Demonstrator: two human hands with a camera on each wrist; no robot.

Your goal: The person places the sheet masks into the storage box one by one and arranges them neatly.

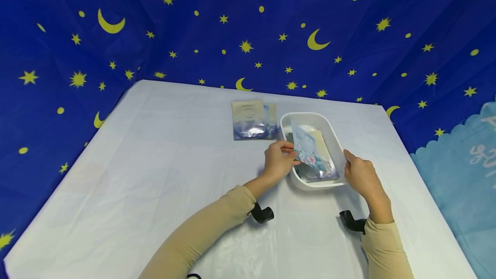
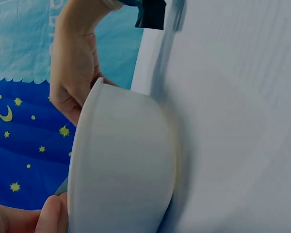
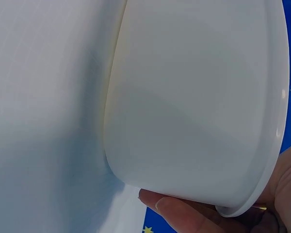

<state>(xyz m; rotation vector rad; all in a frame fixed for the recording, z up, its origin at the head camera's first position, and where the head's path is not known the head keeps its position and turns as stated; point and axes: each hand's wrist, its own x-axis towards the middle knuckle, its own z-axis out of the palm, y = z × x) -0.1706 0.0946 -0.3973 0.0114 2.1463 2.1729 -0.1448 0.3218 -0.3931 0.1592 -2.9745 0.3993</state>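
A white plastic basin (image 1: 315, 185) stands on the table, right of the middle in the head view. My left hand (image 1: 280, 162) pinches a light blue flat packet with pink flowers (image 1: 305, 143) by its lower left edge, tilted up over the basin's left side. Under it inside the basin lie other flat packets, one of them cream and purple (image 1: 329, 174), partly hidden. My right hand (image 1: 363, 175) grips the basin's right rim. In the right wrist view its fingers (image 3: 184, 216) lie against the outer wall, below the rim. The left wrist view shows mostly the basin's outside (image 2: 121, 155).
Left of the basin, close to its far corner, a cream and purple packet (image 1: 248, 117) overlaps another packet (image 1: 272, 119) on the white-covered table (image 1: 155, 141). A blue cloth with yellow stars and moons (image 1: 217, 33) hangs behind, a light blue cloth (image 1: 461, 162) at the right.
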